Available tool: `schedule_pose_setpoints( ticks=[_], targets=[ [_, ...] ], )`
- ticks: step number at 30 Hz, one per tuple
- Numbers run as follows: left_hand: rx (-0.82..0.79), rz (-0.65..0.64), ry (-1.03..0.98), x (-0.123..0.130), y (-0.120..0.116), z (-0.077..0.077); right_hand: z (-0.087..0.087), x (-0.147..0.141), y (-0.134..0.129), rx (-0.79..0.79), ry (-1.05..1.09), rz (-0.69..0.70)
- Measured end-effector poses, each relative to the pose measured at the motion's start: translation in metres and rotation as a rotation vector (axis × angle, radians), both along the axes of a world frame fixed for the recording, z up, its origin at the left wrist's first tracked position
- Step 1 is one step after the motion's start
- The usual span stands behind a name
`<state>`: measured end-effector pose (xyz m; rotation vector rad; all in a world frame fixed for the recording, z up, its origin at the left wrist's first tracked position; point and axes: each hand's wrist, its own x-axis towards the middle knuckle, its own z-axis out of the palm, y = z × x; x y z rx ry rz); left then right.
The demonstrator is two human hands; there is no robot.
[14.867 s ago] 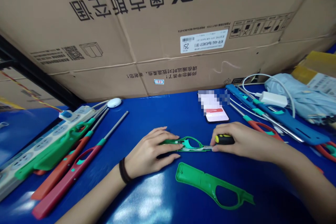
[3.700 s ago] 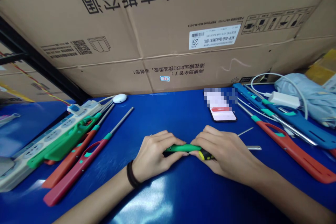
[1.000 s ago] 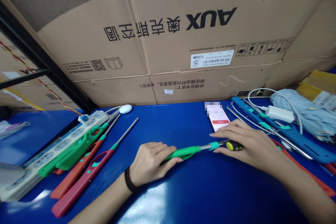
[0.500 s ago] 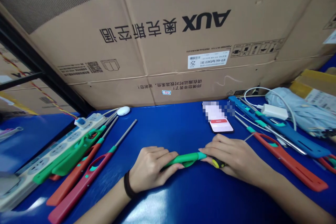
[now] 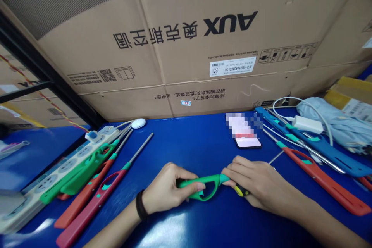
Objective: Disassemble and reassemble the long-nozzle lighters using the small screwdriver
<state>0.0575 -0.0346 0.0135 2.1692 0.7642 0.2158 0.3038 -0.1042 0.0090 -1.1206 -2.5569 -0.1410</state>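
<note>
Wrapped round the body of a green lighter (image 5: 213, 189), my left hand (image 5: 171, 186) has its thumb near the teal trigger. The lighter's ring-shaped guard faces down towards me. My right hand (image 5: 247, 176) pinches the teal collar at the lighter's other end. A screwdriver (image 5: 241, 190) with a yellow and black handle also lies in my right hand, and its thin shaft sticks out behind the fingers. The right palm hides the lighter's far end.
Red (image 5: 95, 205), orange (image 5: 84, 197) and green lighters lie at the left by a power strip (image 5: 43, 182). A phone (image 5: 248, 141) lies behind my right hand. Orange (image 5: 328, 182) and blue lighters (image 5: 334, 155) are at the right. A cardboard box (image 5: 180, 62) stands behind.
The green lighter has rolled in my hands, so its guard opening and trigger now show. My left thumb has shifted onto its side. The view has moved slightly.
</note>
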Motion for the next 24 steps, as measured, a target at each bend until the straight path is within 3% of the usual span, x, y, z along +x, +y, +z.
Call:
schedule_pose_setpoints(
  ticks=[8,12,15,24],
  targets=[
    [-0.358,0.064,-0.024,0.001,0.001,0.001,-0.006,-0.002,-0.001,-0.128,0.015,0.018],
    [-0.398,0.044,-0.023,0.001,0.002,0.000,-0.002,-0.005,-0.001,-0.251,0.074,-0.013],
    [-0.320,0.022,0.015,0.001,0.000,0.000,0.002,-0.006,-0.001,-0.355,0.101,-0.025],
    [0.265,-0.139,0.026,0.000,-0.005,0.005,0.008,-0.005,-0.002,-0.446,0.159,-0.004]
  ],
)
